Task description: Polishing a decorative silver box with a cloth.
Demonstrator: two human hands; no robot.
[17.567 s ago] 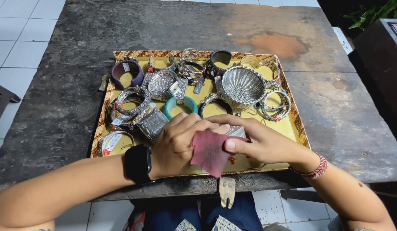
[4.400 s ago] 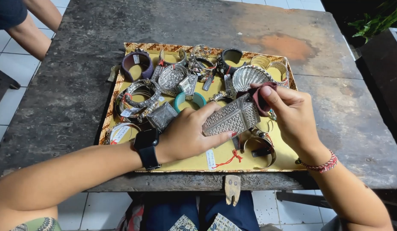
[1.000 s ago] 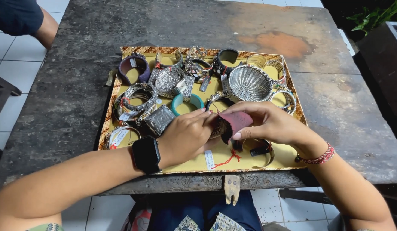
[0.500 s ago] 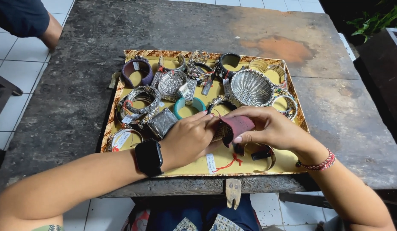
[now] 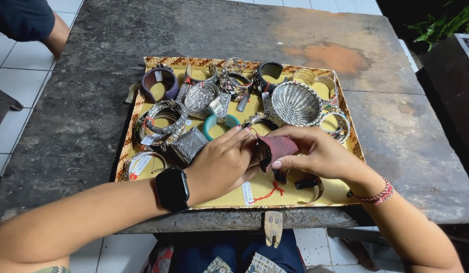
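A yellow tray [image 5: 340,189] with a patterned border lies on a dark stone table [image 5: 93,111] and holds several silver bracelets and boxes. My left hand [image 5: 221,164] grips a silver piece that is mostly hidden behind its fingers. My right hand [image 5: 315,151] presses a dark red cloth [image 5: 277,147] against that piece. A white tag on a red string [image 5: 262,193] hangs under my hands onto the tray. A black watch [image 5: 172,188] sits on my left wrist, a red braided band [image 5: 374,194] on my right.
On the tray lie a shell-shaped silver dish [image 5: 296,103], a purple bangle [image 5: 159,83], a turquoise bangle [image 5: 215,123], a square silver box [image 5: 190,144] and a dark bangle [image 5: 307,182]. Another person's arm [image 5: 55,35] shows at the far left corner. A dark planter [image 5: 449,65] stands right.
Both hands have stayed over the tray's near middle, with the red cloth shifting slightly against the held piece. The view has drifted a little.
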